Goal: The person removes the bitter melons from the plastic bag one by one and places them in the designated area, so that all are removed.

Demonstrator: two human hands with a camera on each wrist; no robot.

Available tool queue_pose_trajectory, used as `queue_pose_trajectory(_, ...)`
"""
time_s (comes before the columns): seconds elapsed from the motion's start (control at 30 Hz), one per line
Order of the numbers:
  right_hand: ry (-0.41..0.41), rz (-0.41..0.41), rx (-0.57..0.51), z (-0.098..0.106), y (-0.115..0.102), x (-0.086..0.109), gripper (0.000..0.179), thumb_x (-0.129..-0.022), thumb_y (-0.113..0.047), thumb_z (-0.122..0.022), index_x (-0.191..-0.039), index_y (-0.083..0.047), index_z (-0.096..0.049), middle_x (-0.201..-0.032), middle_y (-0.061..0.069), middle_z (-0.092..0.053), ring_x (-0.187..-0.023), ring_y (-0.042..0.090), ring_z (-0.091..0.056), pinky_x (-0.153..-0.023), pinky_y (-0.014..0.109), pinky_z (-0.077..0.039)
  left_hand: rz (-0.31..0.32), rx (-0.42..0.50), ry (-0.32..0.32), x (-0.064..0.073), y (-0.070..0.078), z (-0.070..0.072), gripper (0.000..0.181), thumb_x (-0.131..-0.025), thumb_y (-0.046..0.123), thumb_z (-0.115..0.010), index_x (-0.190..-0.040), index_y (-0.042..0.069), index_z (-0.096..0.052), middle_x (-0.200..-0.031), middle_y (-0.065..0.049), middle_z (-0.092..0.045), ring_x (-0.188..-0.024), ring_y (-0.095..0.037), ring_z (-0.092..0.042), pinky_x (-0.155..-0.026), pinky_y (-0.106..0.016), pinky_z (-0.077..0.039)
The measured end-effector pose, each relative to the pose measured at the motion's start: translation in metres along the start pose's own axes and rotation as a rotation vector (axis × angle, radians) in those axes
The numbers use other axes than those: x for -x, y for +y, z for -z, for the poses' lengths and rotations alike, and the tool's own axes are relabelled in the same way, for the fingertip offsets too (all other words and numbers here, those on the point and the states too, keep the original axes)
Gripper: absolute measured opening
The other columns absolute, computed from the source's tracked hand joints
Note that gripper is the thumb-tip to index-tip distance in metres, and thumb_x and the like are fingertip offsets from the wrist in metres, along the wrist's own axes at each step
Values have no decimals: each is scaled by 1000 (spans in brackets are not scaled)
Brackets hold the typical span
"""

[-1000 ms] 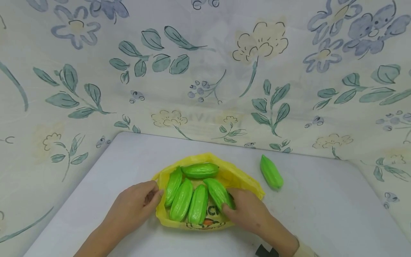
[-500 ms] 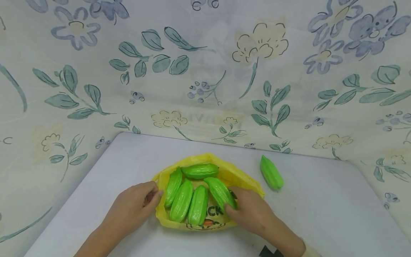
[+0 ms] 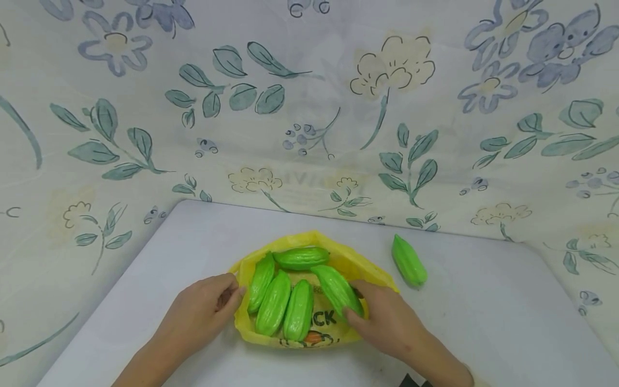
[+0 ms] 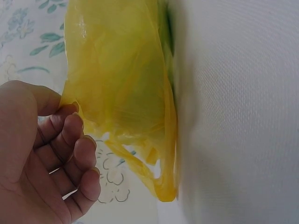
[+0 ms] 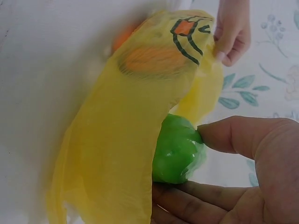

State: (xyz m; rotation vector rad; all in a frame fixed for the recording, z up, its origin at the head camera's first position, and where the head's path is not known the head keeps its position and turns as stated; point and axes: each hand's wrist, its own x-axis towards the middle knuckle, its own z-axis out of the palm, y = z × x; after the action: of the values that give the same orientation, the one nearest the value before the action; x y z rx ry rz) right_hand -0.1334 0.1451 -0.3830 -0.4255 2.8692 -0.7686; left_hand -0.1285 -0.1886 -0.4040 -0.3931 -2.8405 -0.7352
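A yellow plastic bag (image 3: 333, 336) lies opened out on the white table, with several glossy green ridged gourds (image 3: 273, 303) inside it. My left hand (image 3: 208, 301) pinches the bag's left edge between thumb and forefinger; the left wrist view shows the thin yellow film (image 4: 117, 70) drawn out from the fingertips. At the bag's right side my right hand (image 3: 384, 320) holds a green gourd (image 3: 338, 290), tilted, its upper end leaning left. In the right wrist view, thumb and fingers grip that gourd's rounded end (image 5: 177, 151), and the bag's wall hides the rest.
One more green gourd (image 3: 408, 260) lies on the table (image 3: 483, 301) outside the bag, to its right. Behind and beside the table hangs a flowered cloth (image 3: 309, 118). A dark object (image 3: 413, 380) shows at the lower edge, by the right wrist.
My right hand has shifted slightly right with the gourd in it, uncovering more of the bag's print. My left hand and the other gourds stay in place.
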Motion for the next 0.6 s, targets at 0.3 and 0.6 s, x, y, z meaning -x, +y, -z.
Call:
queue_pose_trajectory(0.3, 24, -1, -18, 4, 1, 2, 47, -93, -26, -76, -133, -2, -65, -122, 8, -72, -111, 22, -68, -95, 46, -56, 14, -10, -18, -1, 1, 0, 31, -99, 21, -70, -77, 22, -49, -63, 11, -42, -60, -8, -40, -56, -27, -35)
queue_pose_trajectory(0.6, 33, 0, -23, 7, 0, 3, 49, -94, -27, -77, -135, -3, -64, -126, 10, -71, -116, 25, -67, -98, 48, -54, 3, -7, -11, -2, 1, 1, 31, -99, 19, -71, -77, 22, -49, -63, 11, -41, -60, -7, -40, -55, -27, -35)
